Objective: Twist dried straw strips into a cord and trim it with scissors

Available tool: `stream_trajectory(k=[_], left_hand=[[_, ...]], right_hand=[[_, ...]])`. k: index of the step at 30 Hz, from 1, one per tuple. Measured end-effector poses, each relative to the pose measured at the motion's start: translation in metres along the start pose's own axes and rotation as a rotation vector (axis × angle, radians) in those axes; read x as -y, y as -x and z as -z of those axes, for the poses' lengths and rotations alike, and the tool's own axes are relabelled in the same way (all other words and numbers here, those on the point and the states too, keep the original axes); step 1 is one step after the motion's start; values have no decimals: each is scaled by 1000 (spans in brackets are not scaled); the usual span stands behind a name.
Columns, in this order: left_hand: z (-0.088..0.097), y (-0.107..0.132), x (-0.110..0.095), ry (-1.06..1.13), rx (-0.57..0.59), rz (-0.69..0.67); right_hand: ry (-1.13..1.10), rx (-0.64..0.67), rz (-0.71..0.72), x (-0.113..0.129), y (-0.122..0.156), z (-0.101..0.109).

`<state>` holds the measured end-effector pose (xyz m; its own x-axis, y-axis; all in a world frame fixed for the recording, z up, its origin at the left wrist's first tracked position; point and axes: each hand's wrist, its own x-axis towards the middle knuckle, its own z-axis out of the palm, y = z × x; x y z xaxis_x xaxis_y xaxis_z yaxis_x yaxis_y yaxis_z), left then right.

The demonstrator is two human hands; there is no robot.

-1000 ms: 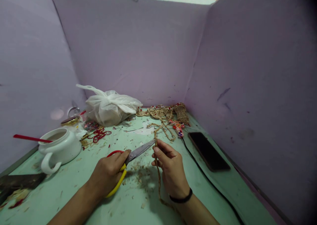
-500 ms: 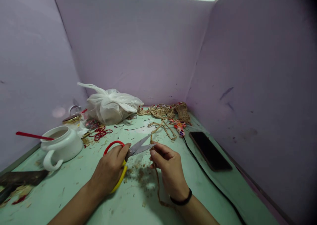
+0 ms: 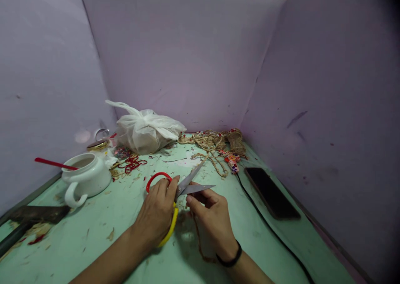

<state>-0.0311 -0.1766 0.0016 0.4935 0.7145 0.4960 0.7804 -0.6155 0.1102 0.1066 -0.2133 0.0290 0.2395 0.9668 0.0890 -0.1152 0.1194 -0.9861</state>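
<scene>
My left hand (image 3: 158,211) grips scissors (image 3: 187,185) with one red and one yellow handle loop; the blades stand apart and point up and to the right. Close beside it, my right hand (image 3: 212,219) pinches a length of jute cord (image 3: 197,238) just under the blades. The cord runs down under that hand toward my wrist, which wears a black band. Brown fibre scraps lie on the green table (image 3: 93,242) beneath both hands.
A white pot (image 3: 84,178) with a red stick stands at left, a dark tool (image 3: 34,215) near the left edge. A tied plastic bag (image 3: 146,130), red thread (image 3: 133,164) and a jute pile (image 3: 215,144) lie at the back. A black phone (image 3: 271,192) and cable lie right. Purple panels enclose the table.
The scissor blades, shut a second ago, have opened wide. My right hand has slid the cord nearer the blades' pivot; the cord no longer stretches back to the jute pile. The view shifted right.
</scene>
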Motion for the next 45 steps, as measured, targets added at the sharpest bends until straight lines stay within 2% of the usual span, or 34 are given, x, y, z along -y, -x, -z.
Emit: stream_trajectory(k=[6, 14, 22, 29, 34, 37, 41, 45], left_hand=[[0, 1, -3, 96, 76, 71], [-2, 4, -5, 112, 53, 71], [-3, 3, -7, -17, 21, 99], [-5, 7, -9, -58, 67, 107], [-2, 8, -8, -3, 85, 93], [4, 7, -3, 94, 111, 113], [10, 5, 7, 106, 30, 147], [9, 4, 9, 30, -32, 85]], right_hand=[[83, 32, 64, -3, 1, 2], [170, 16, 155, -8, 0, 3], [205, 15, 157, -8, 0, 3], [179, -2, 147, -6, 0, 3], [112, -11, 122, -8, -2, 4], [40, -45, 50, -9, -3, 5], [-62, -61, -68, -10, -5, 6], [22, -41, 5, -11, -6, 7]])
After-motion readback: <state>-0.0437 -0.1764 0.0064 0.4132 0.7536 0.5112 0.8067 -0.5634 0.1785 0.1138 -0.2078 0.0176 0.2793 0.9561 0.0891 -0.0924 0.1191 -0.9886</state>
